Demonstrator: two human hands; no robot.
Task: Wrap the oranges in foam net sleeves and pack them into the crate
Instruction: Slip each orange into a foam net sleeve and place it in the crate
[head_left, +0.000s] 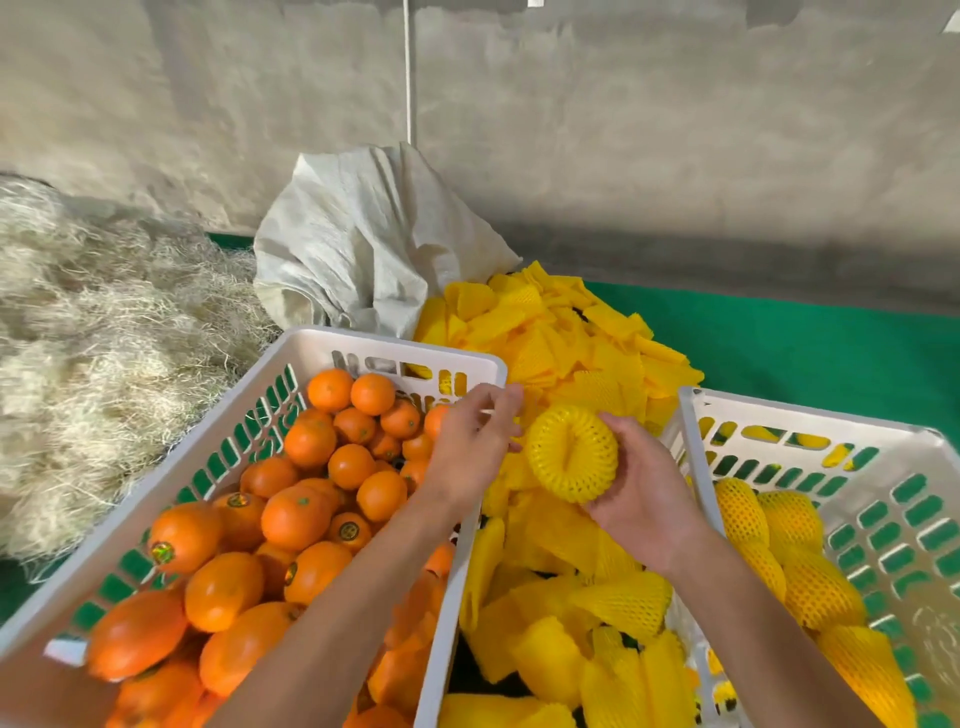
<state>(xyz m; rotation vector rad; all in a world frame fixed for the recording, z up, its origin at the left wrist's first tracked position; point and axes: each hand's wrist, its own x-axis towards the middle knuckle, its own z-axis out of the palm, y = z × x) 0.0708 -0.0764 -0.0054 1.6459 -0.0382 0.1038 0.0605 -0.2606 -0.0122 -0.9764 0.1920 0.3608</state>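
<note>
Cradling a sleeved orange (571, 454) in curled fingers, the right hand (641, 499) nears the crate (691, 410); a loose grip risks dropping it, while the left hand (470, 447) hovers empty, fingers relaxed.

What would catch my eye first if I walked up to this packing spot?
Probably the white crate on the left, heaped with bare oranges. Next, the loose pile of yellow foam net sleeves in the middle, above which the right hand holds a wrapped orange while the left hand hovers over the crate's right edge. On the right, a second white crate holds wrapped fruit.
</note>
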